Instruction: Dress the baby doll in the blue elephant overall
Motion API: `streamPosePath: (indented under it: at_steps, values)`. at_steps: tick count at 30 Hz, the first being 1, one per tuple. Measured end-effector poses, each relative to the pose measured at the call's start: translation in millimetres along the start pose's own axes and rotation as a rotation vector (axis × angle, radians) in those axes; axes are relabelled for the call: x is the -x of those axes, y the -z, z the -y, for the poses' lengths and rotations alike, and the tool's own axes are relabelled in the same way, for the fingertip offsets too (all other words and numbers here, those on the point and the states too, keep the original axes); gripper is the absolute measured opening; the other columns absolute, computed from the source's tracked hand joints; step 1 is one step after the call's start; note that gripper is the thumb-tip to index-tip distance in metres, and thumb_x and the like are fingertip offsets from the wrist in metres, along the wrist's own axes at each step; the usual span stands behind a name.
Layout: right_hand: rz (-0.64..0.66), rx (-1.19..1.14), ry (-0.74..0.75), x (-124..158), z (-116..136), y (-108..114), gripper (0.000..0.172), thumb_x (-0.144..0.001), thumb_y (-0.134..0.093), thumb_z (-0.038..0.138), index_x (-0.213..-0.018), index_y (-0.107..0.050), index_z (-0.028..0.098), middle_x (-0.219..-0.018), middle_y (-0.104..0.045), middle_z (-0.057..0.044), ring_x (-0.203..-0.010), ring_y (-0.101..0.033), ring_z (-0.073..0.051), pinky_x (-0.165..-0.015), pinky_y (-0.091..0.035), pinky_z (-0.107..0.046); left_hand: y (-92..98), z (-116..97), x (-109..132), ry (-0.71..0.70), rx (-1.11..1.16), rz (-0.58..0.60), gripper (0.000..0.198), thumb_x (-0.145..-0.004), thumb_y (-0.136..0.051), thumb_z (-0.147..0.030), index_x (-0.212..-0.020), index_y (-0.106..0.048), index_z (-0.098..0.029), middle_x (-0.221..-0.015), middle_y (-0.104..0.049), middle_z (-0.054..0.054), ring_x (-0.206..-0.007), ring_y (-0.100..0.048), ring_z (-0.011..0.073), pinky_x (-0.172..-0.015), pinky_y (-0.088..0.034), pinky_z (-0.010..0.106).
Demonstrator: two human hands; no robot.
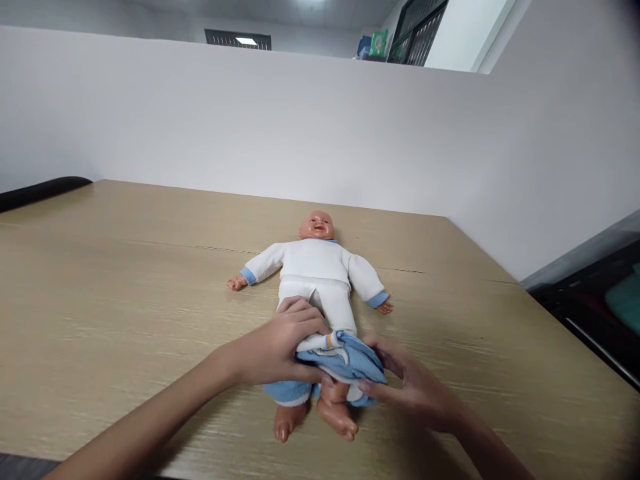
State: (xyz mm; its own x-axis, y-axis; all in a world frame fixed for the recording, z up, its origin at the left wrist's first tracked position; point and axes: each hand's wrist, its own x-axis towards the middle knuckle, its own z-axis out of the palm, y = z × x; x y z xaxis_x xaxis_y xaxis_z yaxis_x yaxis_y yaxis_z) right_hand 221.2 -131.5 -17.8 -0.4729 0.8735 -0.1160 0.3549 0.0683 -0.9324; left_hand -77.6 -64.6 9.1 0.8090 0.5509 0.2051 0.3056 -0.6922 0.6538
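Doll (pixel 316 277) supine on table (pixel 125 280); left hand (pixel 277 347), right hand (pixel 415 390) grip blue cloth (pixel 345 360) at legs.

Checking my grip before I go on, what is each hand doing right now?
Left hand: closed on the blue sock and the doll at its lower legs.
Right hand: pinching the blue sock from the other side.

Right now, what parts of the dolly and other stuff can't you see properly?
All in the head view:
- The doll's lower legs: hidden by the blue cloth and both hands.
- Left hand's fingertips: tucked under the cloth.
- Right hand's palm: faces away, so how it grips the cloth is unclear.
- Green pack above the wall: too small to read.
- Dark things at the right: cut off by the edge.
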Motion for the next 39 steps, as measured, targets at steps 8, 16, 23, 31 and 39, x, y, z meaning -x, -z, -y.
streamPosePath:
  at_steps: [8,16,23,31,39]
  values:
    - [0.073,-0.268,0.1,-35,-15,26,0.032,-0.095,-0.079,0.049,-0.103,-0.065,0.022,-0.093,-0.05,0.001,-0.087,-0.049,-0.018,-0.077,-0.041,-0.029,31.3,24,32,0.107,-0.008,-0.027,0.041,-0.088,-0.086,-0.049,-0.115,-0.068,-0.025,-0.173,-0.037,0.008,-0.159,-0.03,0.0389,-0.131,-0.027,0.052]
    - [-0.067,-0.651,-0.063,-87,-12,24,0.044,-0.07,-0.097,0.047,-0.092,-0.067,0.022,-0.086,-0.057,0.002,-0.082,-0.048,-0.018,-0.077,-0.041,-0.028,18.8,68,18,0.194,0.422,-0.297,0.026,-0.102,-0.069,-0.046,-0.102,-0.067,-0.02,-0.131,-0.062,0.01,-0.128,-0.059,0.0268,-0.117,-0.044,0.04]
    - [-0.152,-0.804,-0.164,-79,-26,7,0.041,-0.073,-0.097,0.046,-0.094,-0.07,0.025,-0.084,-0.062,0.001,-0.081,-0.055,-0.019,-0.077,-0.045,-0.03,8.1,75,42,0.251,0.437,-0.202,0.034,-0.102,-0.07,-0.049,-0.123,-0.061,-0.024,-0.146,-0.047,0.01,-0.141,-0.047,0.0289,-0.116,-0.044,0.04]
    - [-0.137,-0.788,-0.152,-79,-33,3,0.045,-0.077,-0.097,0.048,-0.1,-0.066,0.025,-0.09,-0.058,0.003,-0.081,-0.052,-0.016,-0.074,-0.044,-0.026,0.7,68,35,0.492,0.823,-0.37,0.043,-0.103,-0.063,-0.064,-0.116,-0.059,-0.023,-0.112,-0.063,0.004,-0.107,-0.059,0.0208,-0.104,-0.05,0.037]
    - [-0.151,-0.362,0.031,-83,-16,22,0.039,-0.091,-0.083,0.057,-0.101,-0.066,0.023,-0.088,-0.054,0.001,-0.082,-0.047,-0.018,-0.073,-0.039,-0.029,11.2,68,23,0.402,0.735,-0.484,0.041,-0.101,-0.071,-0.058,-0.105,-0.058,-0.02,-0.094,-0.056,0.001,-0.086,-0.05,0.0154,-0.074,-0.04,0.027]
